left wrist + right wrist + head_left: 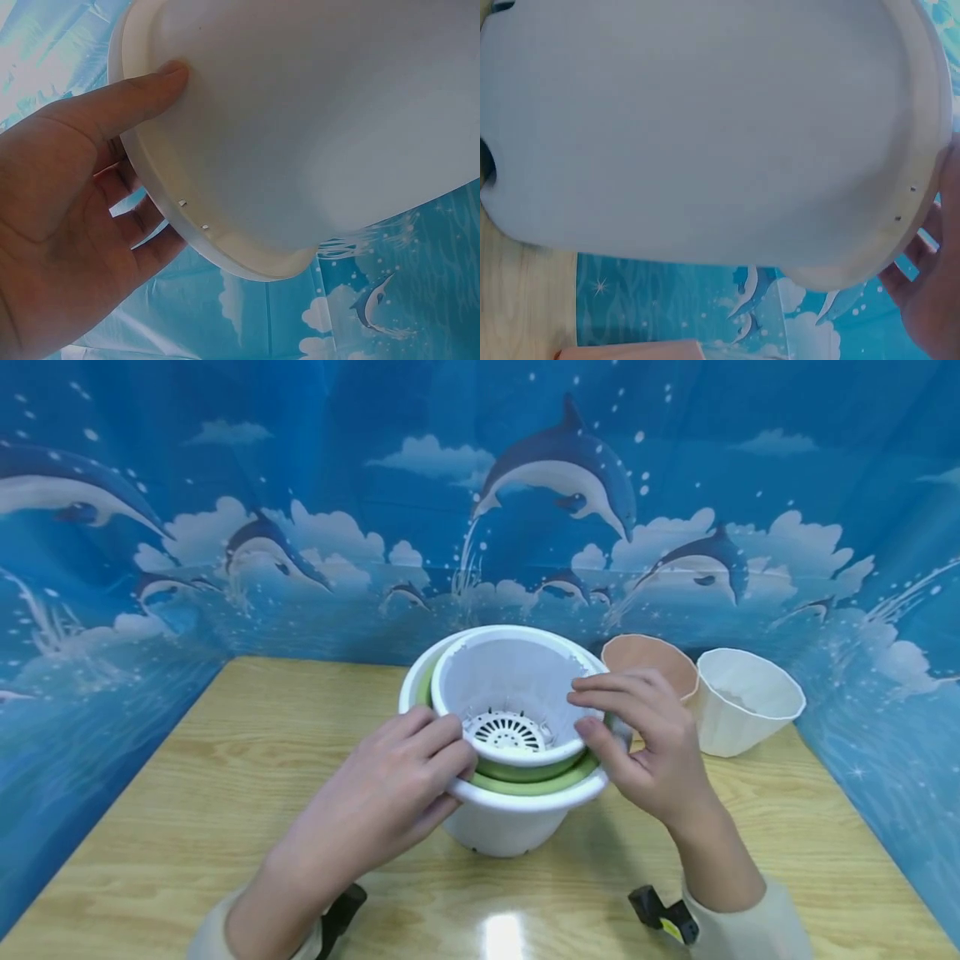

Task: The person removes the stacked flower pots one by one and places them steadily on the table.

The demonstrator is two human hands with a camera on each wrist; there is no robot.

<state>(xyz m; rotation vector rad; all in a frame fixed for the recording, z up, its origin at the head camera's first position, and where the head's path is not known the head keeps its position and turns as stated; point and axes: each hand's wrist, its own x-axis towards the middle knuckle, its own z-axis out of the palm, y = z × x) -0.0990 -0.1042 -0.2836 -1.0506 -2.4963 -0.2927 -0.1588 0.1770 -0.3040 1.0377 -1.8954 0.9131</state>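
A large white plant pot (501,833) stands on the table with a green pot (521,782) nested in it. Inside the green one sits a smaller white pot (495,664) with a slotted base. My left hand (390,772) grips the large pot's rim at the front left; in the left wrist view its thumb (154,94) lies against the outer wall, its fingers around the rim. My right hand (652,743) is at the right side of the rims, fingers extended over the small pot's edge and thumb near its rim. Contact there is unclear.
Behind my right hand stand a terracotta-coloured pot (648,660) and a white pot with a wavy rim (735,727), side by side. The wooden table (225,793) ends at a blue dolphin-print curtain (360,510) at the back and sides.
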